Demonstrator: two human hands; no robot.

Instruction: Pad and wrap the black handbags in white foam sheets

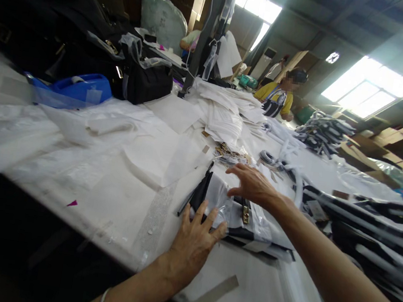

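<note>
I have the black bag (pixel 236 223) lying flat near the front edge of the white worktable (pixel 113 208), a little right of the middle, partly covered by white sheeting and clear film. A gold buckle (pixel 245 214) shows on its upper face. My left hand (pixel 196 233) is spread wide over the bag's near left part, fingertips on the wrapping, gripping nothing that I can see. My right hand (pixel 252 183) is above its far side, fingers curved, thumb and forefinger well apart; I can't tell whether the thumb touches the sheeting.

Just beyond the bag lies a small heap of cords (pixel 231 154), and farther back I see a fanned pile of white sheets (pixel 225 116). To the right, black pieces with pale strips (pixel 374 237) are stacked. On the left, white wrapping (pixel 115 120) spreads across the tabletop, with a blue plastic object (pixel 80 90) behind it and finished-looking black bags (pixel 149 82) farther back. At the far side, a co-worker in a yellow top (pixel 271 92) is beside the table.
</note>
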